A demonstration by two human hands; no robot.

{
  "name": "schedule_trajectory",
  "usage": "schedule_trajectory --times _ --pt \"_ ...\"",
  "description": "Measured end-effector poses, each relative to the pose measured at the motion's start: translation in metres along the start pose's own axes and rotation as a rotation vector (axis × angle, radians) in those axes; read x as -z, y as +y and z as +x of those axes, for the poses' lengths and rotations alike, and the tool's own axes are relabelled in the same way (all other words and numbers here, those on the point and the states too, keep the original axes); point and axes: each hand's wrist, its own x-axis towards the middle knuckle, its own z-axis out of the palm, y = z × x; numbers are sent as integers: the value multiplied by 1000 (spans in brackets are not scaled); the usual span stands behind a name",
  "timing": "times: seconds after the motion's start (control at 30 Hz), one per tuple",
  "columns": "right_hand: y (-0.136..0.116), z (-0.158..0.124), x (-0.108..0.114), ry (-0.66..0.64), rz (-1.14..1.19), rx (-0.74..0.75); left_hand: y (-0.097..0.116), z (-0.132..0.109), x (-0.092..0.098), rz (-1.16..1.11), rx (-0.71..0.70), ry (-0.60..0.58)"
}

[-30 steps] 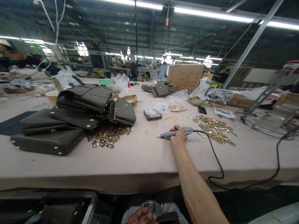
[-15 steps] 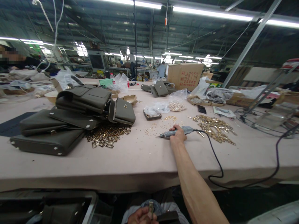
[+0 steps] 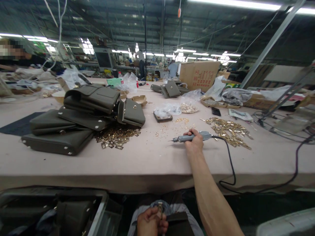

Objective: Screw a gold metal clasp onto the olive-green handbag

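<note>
My right hand (image 3: 194,141) is stretched out over the pink table (image 3: 147,160) and closed round a grey corded electric screwdriver (image 3: 190,137), whose tip points left just above the cloth. Its black cable (image 3: 230,164) runs off the front edge. My left hand (image 3: 150,222) is down in my lap, fingers closed on a small gold metal fitting (image 3: 160,208) against a dark leather piece (image 3: 178,223). Loose gold screws (image 3: 163,131) lie scattered just beyond the screwdriver tip.
A stack of olive leather bags (image 3: 81,114) lies at left beside a heap of gold buckles (image 3: 115,137). More gold hardware (image 3: 228,129) lies at right. A cardboard box (image 3: 199,75), plastic bags and more bags stand farther back. A bin (image 3: 61,209) sits under the table.
My right hand has lifted the screwdriver slightly and drawn it a little nearer. The view has tilted down, showing more of my left hand and lap.
</note>
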Motion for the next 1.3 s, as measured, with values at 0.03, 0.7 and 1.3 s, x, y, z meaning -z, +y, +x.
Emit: schedule_trajectory --times 0.03,0.7,1.3 --pt "-8 -11 7 -47 -5 -7 3 -5 -2 19 -7 8" --pt "12 -170 152 -504 -524 237 10 -31 -10 109 -14 -35" --pt "30 -179 154 -532 -609 271 14 -33 -11 100 -15 -16"
